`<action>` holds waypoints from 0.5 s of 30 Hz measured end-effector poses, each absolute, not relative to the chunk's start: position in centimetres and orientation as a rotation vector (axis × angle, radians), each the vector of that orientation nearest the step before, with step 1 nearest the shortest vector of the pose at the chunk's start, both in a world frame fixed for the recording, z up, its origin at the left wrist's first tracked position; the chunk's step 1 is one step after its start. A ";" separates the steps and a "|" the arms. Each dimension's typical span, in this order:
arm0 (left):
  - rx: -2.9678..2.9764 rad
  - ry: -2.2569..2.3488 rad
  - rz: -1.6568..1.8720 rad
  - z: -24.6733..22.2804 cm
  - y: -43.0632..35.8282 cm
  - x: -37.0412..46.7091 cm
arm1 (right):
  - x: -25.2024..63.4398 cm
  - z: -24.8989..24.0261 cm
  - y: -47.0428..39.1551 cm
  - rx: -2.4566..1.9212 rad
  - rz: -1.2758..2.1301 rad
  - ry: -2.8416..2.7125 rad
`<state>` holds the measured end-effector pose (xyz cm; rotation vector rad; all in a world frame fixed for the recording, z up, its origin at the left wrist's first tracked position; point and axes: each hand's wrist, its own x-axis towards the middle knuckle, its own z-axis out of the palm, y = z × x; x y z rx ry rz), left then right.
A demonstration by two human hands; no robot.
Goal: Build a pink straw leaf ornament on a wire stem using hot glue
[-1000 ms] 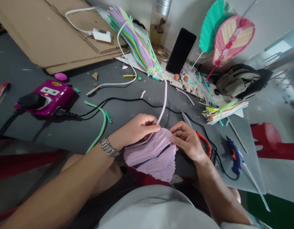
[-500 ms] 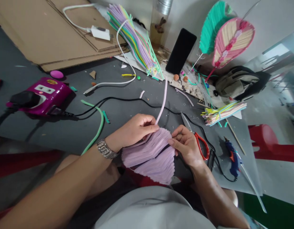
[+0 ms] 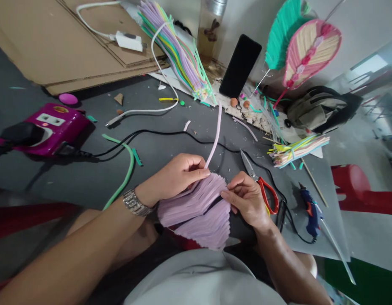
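Observation:
A lilac leaf-shaped fan [image 3: 184, 208], built of rows of fuzzy pipe cleaners, lies over my lap at the table's front edge. A dark gap runs between its two halves. My left hand [image 3: 181, 174] is closed at its upper edge, thumb and finger pinching a lilac pipe cleaner [image 3: 218, 127] whose free end sticks up over the table. The fingers of my right hand [image 3: 248, 197] pinch the fan's right edge. Just beyond that hand lie scissors [image 3: 268, 192] with red handles, blades partly open.
A blue glue gun [image 3: 311, 214] lies at right, near a small pipe-cleaner bundle [image 3: 294, 151]. A larger bundle [image 3: 179, 55], a phone [image 3: 240, 65] and finished fans [image 3: 312, 55] are at the back. A purple power socket [image 3: 60, 127] sits left; a black cord [image 3: 164, 132] crosses the table.
Both hands and the fan have shifted slightly left and down in the picture. The grips look the same, and the pipe cleaner remains pinched in my left hand.

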<state>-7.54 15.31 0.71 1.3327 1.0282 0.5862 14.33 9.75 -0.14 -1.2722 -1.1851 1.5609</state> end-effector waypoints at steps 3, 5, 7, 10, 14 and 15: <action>1.316 1.026 0.562 0.7 15.3 -7.6 | 14.4 0.0 9.7 -1.273 1.569 -1.182; 1.305 1.028 0.548 0.6 15.4 -7.7 | 14.4 0.0 9.7 -1.271 1.574 -1.172; 1.303 1.034 0.545 0.6 15.4 -7.7 | 14.5 0.0 9.7 -1.262 1.575 -1.175; 1.317 1.031 0.562 0.5 15.4 -7.7 | 14.5 -0.1 9.7 -1.252 1.585 -1.185; 1.355 1.028 0.594 0.5 15.3 -7.6 | 14.6 -0.4 9.7 -1.252 1.628 -1.149; 1.361 1.030 0.594 0.5 15.3 -7.6 | 14.6 -0.5 9.8 -1.254 1.638 -1.139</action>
